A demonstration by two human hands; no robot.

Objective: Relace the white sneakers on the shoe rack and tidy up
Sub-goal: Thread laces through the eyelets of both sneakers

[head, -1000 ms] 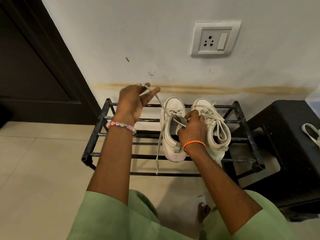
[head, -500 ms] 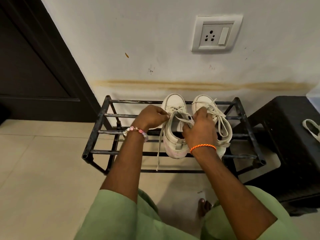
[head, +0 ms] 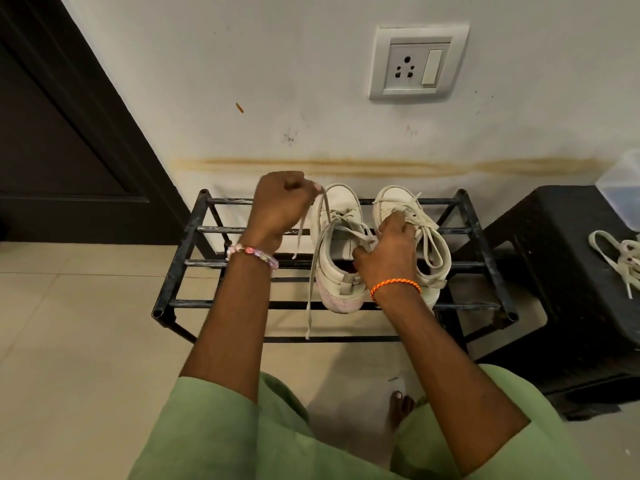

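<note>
Indoors, white sneakers (head: 341, 251) are sitting on a black shoe rack (head: 194, 233) against a stained wall (head: 242, 64), tiled floor (head: 69, 341) at seven o'clock. Left hand (head: 280, 206) is pinching a lace (head: 323, 209) at eleven o'clock of the pair; right hand (head: 388, 254) is gripping the left shoe's collar.

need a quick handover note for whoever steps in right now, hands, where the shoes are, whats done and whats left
Left hand: raised beside the left sneaker, pinching one end of its lace and drawing it up and outward.
Right hand: rests on the same sneaker's collar, fingers at the lace near the top eyelets.
Both sneakers stand side by side on the top tier of the black shoe rack, toes to the wall.
Done: the right sneaker looks laced, loops loose on top.
Left: the left sneaker's other lace end hangs down past the rack's front bar; finish threading and tie. A spare lace lies on the black stool, to tidy.
</note>
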